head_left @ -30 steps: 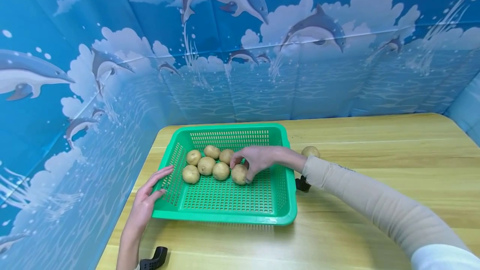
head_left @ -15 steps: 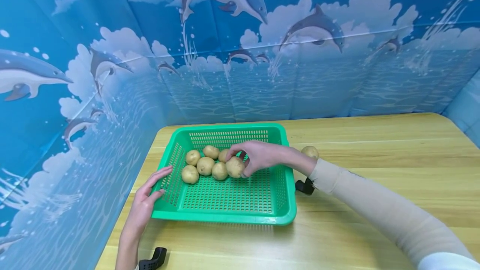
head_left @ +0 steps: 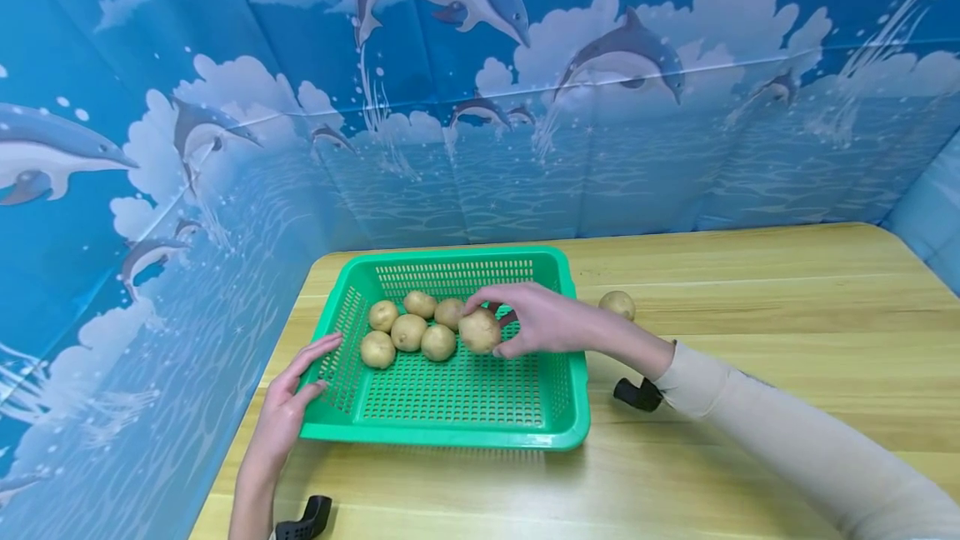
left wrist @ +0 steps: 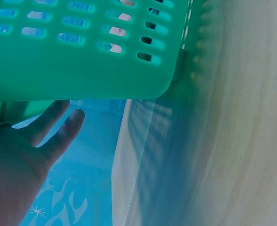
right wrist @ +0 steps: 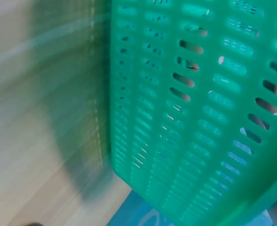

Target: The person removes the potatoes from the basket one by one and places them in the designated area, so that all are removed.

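In the head view, a green plastic basket (head_left: 450, 438) with slotted walls stands on the table with several potatoes (head_left: 408, 332) grouped at its back left. My right hand (head_left: 536, 319) reaches in over the right side and pinches one potato (head_left: 480, 332) between fingers and thumb, just right of the others. My left hand (head_left: 288, 402) holds the left rim, with index finger and thumb over the edge. In the left wrist view, two of its fingers (left wrist: 63, 136) stretch along the outside of that wall. The right wrist view shows mostly the basket's slotted wall (right wrist: 176, 117); my right hand is largely hidden there.
Another potato (head_left: 617, 304) lies on the wooden table (head_left: 787, 315) right of the basket, partly behind my right forearm. Black wrist mounts (head_left: 637, 394) show at both wrists. A blue dolphin-print curtain (head_left: 480, 173) hangs behind and to the left of the table.
The pinched potato has come up from beside the group, first slightly left, then a little right with my right hand. My right forearm has shifted right. The left hand stays at the rim.
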Available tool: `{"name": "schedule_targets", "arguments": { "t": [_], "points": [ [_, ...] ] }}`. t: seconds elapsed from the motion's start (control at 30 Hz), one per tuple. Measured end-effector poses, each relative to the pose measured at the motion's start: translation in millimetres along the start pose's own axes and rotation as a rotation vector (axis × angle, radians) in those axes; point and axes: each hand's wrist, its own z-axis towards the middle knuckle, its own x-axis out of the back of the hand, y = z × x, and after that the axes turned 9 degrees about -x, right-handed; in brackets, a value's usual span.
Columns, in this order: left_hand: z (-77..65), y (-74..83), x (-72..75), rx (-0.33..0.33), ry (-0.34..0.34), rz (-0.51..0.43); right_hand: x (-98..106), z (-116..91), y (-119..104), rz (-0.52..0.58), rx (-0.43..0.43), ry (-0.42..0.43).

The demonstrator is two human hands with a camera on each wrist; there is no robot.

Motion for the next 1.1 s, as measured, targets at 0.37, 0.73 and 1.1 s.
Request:
{"name": "schedule_targets", "arguments": {
  "t": [0.37,0.73,1.1],
  "points": [
    [0.4,2.2,0.3,0.022,0.002,-0.008,-4.1,-21.3,-3.5,0.166,0.024,0.137],
    [0.5,5.5,-1.3,0.029,-0.001,-0.017,-7.2,-37.3,2.0,0.346,-0.019,0.256],
    [0.6,5.8,-1.0,0.026,0.006,-0.015,3.6,-54.4,11.6,0.438,-0.014,0.365]
  ]
}}
